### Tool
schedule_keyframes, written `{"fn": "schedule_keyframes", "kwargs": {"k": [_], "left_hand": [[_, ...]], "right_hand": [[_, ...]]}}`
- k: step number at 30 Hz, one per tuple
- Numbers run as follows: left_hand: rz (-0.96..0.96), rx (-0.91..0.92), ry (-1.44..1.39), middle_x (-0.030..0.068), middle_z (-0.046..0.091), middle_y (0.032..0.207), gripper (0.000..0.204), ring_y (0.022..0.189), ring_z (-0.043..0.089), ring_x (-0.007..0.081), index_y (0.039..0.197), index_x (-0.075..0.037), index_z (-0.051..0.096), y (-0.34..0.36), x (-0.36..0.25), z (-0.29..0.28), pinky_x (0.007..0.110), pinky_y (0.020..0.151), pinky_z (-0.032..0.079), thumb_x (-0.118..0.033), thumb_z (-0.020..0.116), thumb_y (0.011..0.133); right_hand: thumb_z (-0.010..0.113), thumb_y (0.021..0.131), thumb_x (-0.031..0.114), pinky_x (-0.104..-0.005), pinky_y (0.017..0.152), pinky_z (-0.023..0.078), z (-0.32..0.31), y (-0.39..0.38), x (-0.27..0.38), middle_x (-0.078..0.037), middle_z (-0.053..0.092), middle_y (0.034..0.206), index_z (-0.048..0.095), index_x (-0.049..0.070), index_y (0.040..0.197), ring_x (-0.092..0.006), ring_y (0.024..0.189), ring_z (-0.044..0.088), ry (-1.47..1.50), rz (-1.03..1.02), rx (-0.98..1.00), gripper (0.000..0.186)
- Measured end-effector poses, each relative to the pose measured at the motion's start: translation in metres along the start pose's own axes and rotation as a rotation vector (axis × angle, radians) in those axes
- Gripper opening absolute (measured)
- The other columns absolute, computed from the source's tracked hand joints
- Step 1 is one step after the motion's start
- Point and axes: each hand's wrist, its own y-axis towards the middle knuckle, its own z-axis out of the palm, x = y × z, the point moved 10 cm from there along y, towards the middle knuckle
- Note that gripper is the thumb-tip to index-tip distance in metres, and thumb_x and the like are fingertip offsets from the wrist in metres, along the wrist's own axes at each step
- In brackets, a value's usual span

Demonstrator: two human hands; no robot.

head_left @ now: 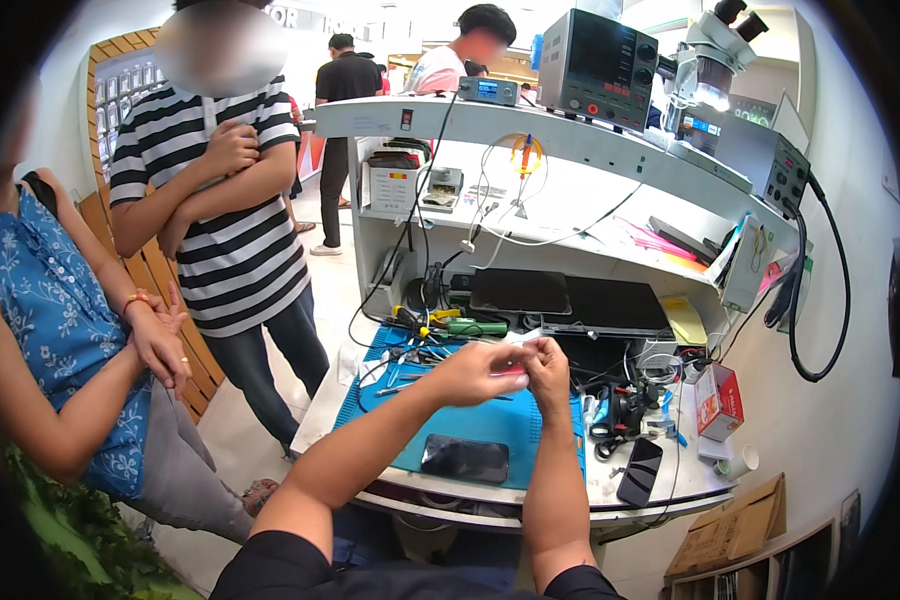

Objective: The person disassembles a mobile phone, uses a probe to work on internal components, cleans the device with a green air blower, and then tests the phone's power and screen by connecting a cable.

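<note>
My left hand [478, 373] and my right hand [548, 370] are raised close together above a blue work mat [410, 455]. The fingers of both are closed and meet at a small thing with a pinkish-red edge, mostly hidden by them; I cannot make out its kind. A whitish bit shows just above the fingertips. Below my hands, a dark smartphone [465, 457] lies flat on the mat, touched by neither hand. Several hand tools, among them a green-handled one [477, 327], lie at the back of the mat beyond my left hand.
A second phone [640, 472] lies at the right front, near a red-and-white box [718, 402] and a white cup [740, 462]. Dark flat screens [520, 291] rest behind the mat. The shelf above carries a power supply [598, 70] and a microscope [715, 70]. Two people stand at the left.
</note>
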Motion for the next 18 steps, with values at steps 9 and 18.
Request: {"fn": "schedule_keyframes", "kwargs": {"k": [9, 18], "left_hand": [[-0.389, -0.359, -0.190, 0.0020, 0.077, 0.084, 0.031, 0.073, 0.066, 0.0055, 0.132, -0.001, 0.079, -0.244, 0.090, -0.054, 0.023, 0.067, 0.052, -0.010, 0.081, 0.103], [-0.242, -0.472, -0.184, -0.0082, 0.059, 0.075, 0.025, 0.066, 0.048, 0.0008, 0.127, 0.001, 0.078, -0.266, 0.129, -0.049, 0.022, 0.061, 0.036, -0.010, 0.079, 0.105]], "right_hand": [[0.074, 0.112, 0.022, -0.0313, 0.058, 0.049, 0.083, -0.114, 0.204, -0.006, 0.069, 0.077, 0.071, -0.002, 0.095, -0.0147, 0.064, 0.063, -0.068, -0.163, 0.415, 0.029], [0.054, 0.117, 0.043, -0.0530, 0.098, 0.057, 0.138, -0.405, -0.063, -0.025, 0.079, 0.117, 0.077, 0.002, 0.121, -0.0460, 0.114, 0.074, -0.779, 0.604, 1.253, 0.046]]}}
